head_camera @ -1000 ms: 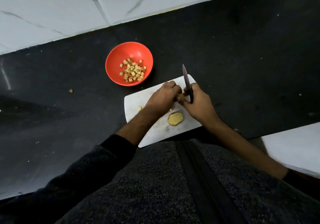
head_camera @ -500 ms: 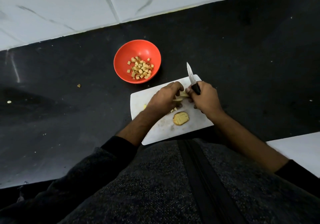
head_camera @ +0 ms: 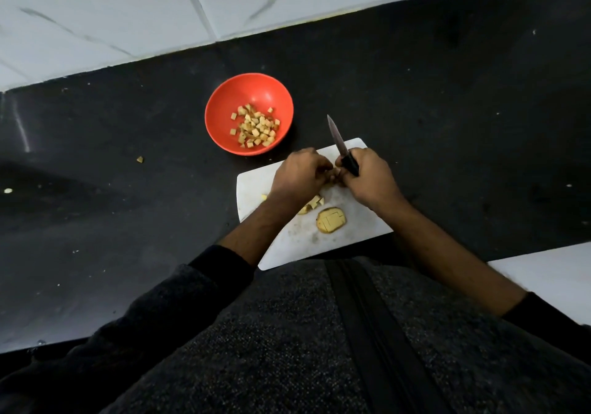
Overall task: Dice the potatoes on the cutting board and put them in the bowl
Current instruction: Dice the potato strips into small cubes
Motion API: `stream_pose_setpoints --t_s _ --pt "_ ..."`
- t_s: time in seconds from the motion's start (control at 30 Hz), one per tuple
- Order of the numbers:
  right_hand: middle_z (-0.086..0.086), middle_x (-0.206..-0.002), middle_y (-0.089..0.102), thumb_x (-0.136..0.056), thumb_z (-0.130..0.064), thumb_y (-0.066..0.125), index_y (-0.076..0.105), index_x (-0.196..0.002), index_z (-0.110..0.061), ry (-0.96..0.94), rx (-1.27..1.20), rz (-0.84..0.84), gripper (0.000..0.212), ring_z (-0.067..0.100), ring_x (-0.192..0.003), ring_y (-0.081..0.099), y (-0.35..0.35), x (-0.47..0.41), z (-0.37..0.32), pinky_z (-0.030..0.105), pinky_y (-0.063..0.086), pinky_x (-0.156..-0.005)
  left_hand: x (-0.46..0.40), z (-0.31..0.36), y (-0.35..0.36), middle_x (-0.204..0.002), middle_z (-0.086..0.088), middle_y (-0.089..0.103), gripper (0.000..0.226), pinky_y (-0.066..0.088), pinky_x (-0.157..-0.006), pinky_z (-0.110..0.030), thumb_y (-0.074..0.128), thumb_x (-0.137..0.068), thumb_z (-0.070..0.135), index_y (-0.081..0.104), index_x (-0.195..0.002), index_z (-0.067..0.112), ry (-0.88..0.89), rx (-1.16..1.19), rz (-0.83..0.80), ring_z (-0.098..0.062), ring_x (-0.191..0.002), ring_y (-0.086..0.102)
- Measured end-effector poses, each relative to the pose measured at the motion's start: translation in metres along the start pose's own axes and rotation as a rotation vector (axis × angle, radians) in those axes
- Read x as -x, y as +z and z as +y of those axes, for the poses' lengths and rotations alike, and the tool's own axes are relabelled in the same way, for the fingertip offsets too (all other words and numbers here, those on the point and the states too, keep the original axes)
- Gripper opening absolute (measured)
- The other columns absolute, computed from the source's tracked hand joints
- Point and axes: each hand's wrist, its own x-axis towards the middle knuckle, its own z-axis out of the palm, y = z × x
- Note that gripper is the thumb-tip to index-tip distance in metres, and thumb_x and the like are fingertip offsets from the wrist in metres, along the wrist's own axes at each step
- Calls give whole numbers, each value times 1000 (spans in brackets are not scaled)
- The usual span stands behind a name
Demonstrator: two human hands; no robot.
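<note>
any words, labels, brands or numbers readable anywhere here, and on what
None: no readable text in the head view.
Knife: no brand mark visible on the blade or the black handle.
Red bowl: plain, no label.
White cutting board: only stains, no print.
Wall tiles: grey veining, no writing.
</note>
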Motion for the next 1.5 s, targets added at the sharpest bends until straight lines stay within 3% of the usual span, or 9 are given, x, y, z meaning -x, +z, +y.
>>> stream_pose_setpoints --t_s 0.23,0.4,0.47,0.63,0.87,1.0,1.23,1.33,1.5 --pt "-3 -104 70 -93 -16 67 68 -111 -14 -23 -14 35 18 7 -93 64 -3 0 -2 22 52 -83 -9 1 -3 -96 0 71 21 59 -79 -39 67 -89 8 79 -103 18 -99 52 -44 -17 -89 67" --pt "-5 -88 70 -94 -15 64 66 -106 -17 -16 -95 58 11 4 -62 70 -4 5 -1 22 58 -58 -13 -1 0 -97 1 67 22 59 -77 -41 64 -90 4 77 -97 20 -113 40 -35 -15 -86 64" --pt "-5 -92 69 -95 -16 64 66 -106 -16 -39 -30 92 12 5 -59 68 -5 3 1 22 58 -59 -15 0 1 -99 -1 66 21 58 -78 -41 63 -90 3 77 -98 17 -112 31 -23 -16 -87 63" --pt "-4 -100 62 -93 -17 66 66 -102 -22 -76 99 94 10 13 -76 66 -2 -2 5 37 60 -69 -18 2 1 -88 0 73 16 60 -76 -38 64 -89 5 78 -92 13 -141 56 -4 -15 -83 67" --pt "-10 -101 58 -92 -19 65 66 -103 -24 -108 135 91 12 8 -86 61 0 -1 8 36 59 -72 -16 4 0 -91 1 68 11 59 -71 -42 63 -92 14 73 -93 18 -119 2 -14 -17 -82 64" --pt "-6 -104 62 -93 -17 64 66 -104 -22 -109 139 90 12 8 -90 62 1 -1 7 36 59 -78 -12 6 -4 -104 -1 63 21 54 -72 -36 65 -93 15 74 -111 17 -22 -51 -9 -17 -92 61" --pt "-1 -94 62 -102 -29 49 59 -102 -13 -103 73 149 19 12 -85 60 -8 20 -1 28 50 -70 -11 16 0 -102 -4 63 19 51 -67 -34 61 -95 18 75 -108 15 -1 -117 36 -20 -91 60" --pt "-4 -81 54 -105 -27 38 51 -109 -9 -90 192 75 22 14 -68 53 -7 47 2 30 36 -55 -11 20 4 -100 -4 65 17 45 -65 -29 63 -93 17 75 -103 12 -62 -87 63 -17 -86 60" --pt "2 -69 46 -105 -29 35 43 -104 -9 -52 361 -89 21 34 -65 58 3 68 10 33 30 -56 -12 25 6 -97 -7 66 14 56 -69 -36 63 -92 13 76 -97 9 -95 -105 48 -23 -83 63"
